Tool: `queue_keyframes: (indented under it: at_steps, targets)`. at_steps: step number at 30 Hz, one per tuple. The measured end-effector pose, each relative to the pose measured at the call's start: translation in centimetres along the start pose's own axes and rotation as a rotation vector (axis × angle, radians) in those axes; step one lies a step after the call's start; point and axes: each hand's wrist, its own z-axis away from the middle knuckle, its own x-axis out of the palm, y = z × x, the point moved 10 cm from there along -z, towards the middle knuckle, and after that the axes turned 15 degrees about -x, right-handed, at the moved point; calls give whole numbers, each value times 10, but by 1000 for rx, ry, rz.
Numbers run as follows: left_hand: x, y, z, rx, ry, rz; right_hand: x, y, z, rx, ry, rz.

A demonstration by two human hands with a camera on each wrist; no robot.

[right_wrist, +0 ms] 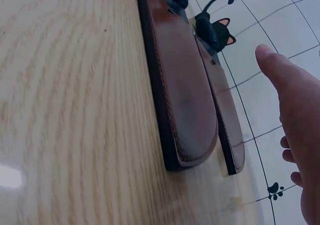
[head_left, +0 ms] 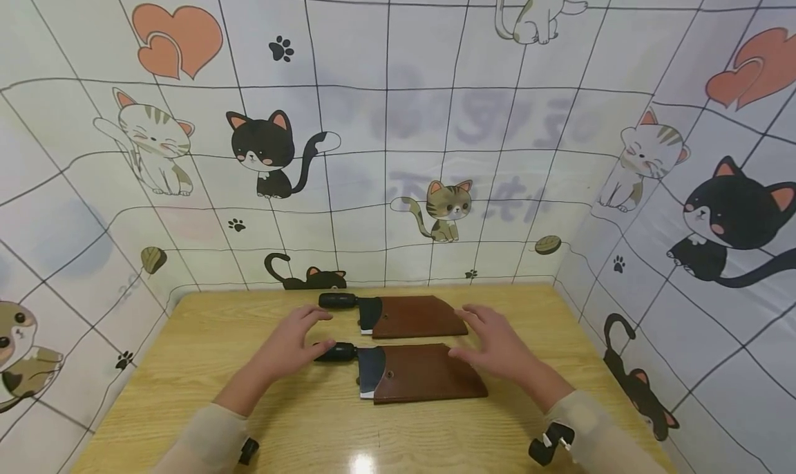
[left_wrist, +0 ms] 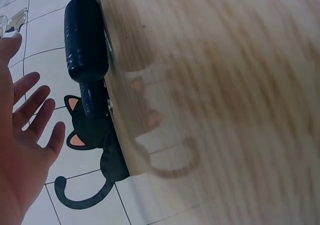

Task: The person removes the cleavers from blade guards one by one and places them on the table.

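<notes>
Two cleavers in brown leather sheaths lie flat, one behind the other, their black handles to the left. The near cleaver point(head_left: 429, 374) is the larger in the head view; the far cleaver point(head_left: 413, 316) lies close behind it. My left hand point(head_left: 289, 346) hovers by the handles, fingers loosely bent and thumb overlapping the near handle point(head_left: 338, 352). At the sheaths' right ends is my right hand point(head_left: 500, 346), its fingers spread and relaxed. Neither hand grips anything. From the right wrist, the near sheath point(right_wrist: 187, 90) shows stitching along its edge, with my thumb point(right_wrist: 280, 67) apart from it.
The cleavers lie on a light wood-grain table point(head_left: 298, 425). Behind it and at both sides hangs a white gridded sheet point(head_left: 354, 184) printed with cartoon cats, hearts and paw prints. A black wrist mount point(head_left: 550, 443) sits on the right sleeve.
</notes>
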Motion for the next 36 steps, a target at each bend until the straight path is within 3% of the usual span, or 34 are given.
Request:
queue_keyframes:
  at_steps: [11, 22, 36]
  targets:
    - [19, 1, -4, -30, -138, 190, 17, -26, -16, -69, -66, -32]
    - [39, 4, -9, -46, -214, 187, 45, -48, -28, -87, -161, -90]
    - [56, 3, -13, -53, -244, 161, 71, -69, -37, -145, -231, -96]
